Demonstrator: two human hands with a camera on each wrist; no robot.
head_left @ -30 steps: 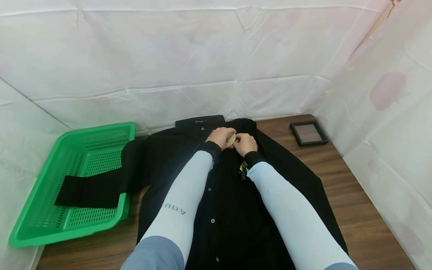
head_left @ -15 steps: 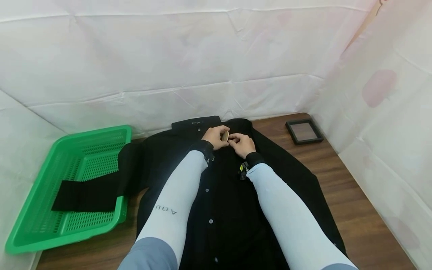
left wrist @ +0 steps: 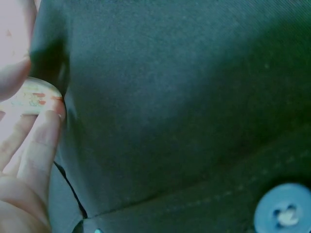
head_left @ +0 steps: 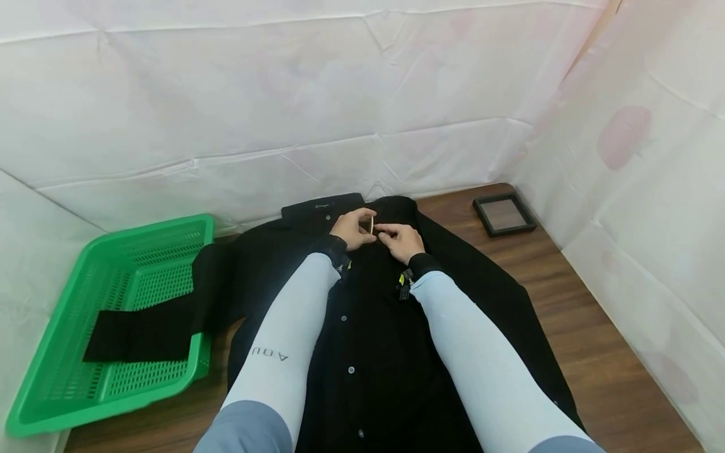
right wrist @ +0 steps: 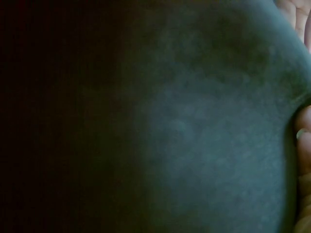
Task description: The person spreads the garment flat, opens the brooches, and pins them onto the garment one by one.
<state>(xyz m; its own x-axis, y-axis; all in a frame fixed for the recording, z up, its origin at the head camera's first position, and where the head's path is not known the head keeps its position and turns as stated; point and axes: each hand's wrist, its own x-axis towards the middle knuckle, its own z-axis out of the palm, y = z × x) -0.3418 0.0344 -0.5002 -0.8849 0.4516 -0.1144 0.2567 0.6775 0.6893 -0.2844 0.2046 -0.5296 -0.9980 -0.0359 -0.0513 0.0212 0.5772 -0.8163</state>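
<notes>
My left hand [head_left: 351, 231] pinches a round badge [left wrist: 31, 96] by its rim over the upper chest of a black button-up shirt [head_left: 385, 358]. In the left wrist view the badge has a pale face with small reddish print; from the head it shows almost edge-on. Just right of it is my right hand [head_left: 404, 241], its index fingertip close to the badge and its thumb tucked below. The right wrist view shows cloth creasing toward these fingers [right wrist: 304, 145], which pinch the shirt; the rest of that hand is hidden behind fabric.
A green plastic basket [head_left: 206, 352] stands at the left, with one black sleeve [head_left: 141, 327] draped into it. At the back right of the wooden table [head_left: 600, 340] lies a black square frame [head_left: 504, 214]. White sheets [head_left: 255, 94] hang close behind and along the right.
The badge has turned from showing its face to nearly edge-on in the left hand. The right index finger has straightened toward it. The head view has shifted slightly.
</notes>
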